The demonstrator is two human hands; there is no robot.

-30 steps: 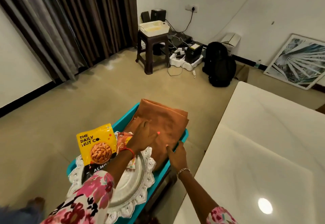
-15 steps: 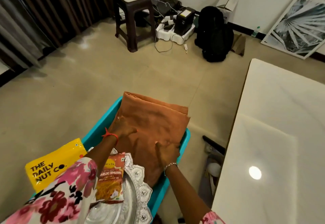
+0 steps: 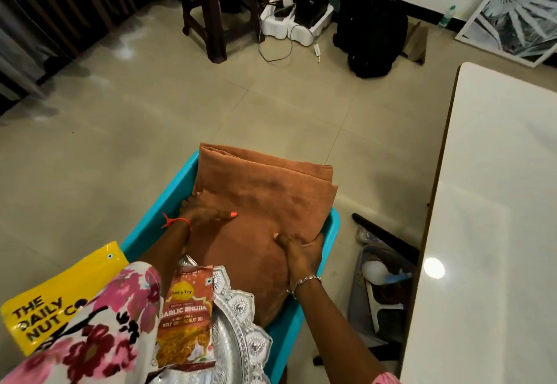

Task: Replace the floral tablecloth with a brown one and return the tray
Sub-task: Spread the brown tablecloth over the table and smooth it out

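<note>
I am gripping the folded brown tablecloth (image 3: pixel 265 199) in the teal tub (image 3: pixel 167 199), left hand (image 3: pixel 205 215) pinching its left edge and right hand (image 3: pixel 301 249) curling round its right fold, while the table (image 3: pixel 497 233) beside my right hand is lying bare, so spreading the cloth and returning the silver tray (image 3: pixel 256 344) by my wrists are seemingly remaining.

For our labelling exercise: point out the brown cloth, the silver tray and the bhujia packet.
brown cloth (image 3: pixel 271 199), head view, folded top face
silver tray (image 3: pixel 256 346), head view, ornate rim
bhujia packet (image 3: pixel 185 314), head view, printed front
</note>
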